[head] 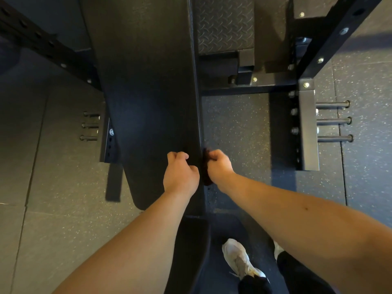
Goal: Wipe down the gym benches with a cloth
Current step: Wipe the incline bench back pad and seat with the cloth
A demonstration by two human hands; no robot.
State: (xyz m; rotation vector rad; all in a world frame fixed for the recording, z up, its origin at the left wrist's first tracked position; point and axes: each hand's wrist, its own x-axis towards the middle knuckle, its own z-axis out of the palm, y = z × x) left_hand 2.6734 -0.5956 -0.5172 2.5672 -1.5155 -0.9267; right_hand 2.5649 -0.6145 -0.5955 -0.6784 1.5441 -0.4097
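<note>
A long black padded bench (148, 98) runs away from me down the middle of the view. My right hand (218, 166) grips a dark cloth (206, 170) and holds it against the bench's right side edge near its close end. My left hand (180, 172) rests on top of the pad just left of that edge, fingers curled, with nothing visible in it. Most of the cloth is hidden behind my right hand.
A black rack frame (331, 39) with bolts stands at right, and its weight pegs (335, 120) stick out sideways. More pegs (90, 125) sit left of the bench. A diamond-plate step (224, 24) lies ahead. My white shoe (239, 259) stands on the speckled rubber floor (237, 128).
</note>
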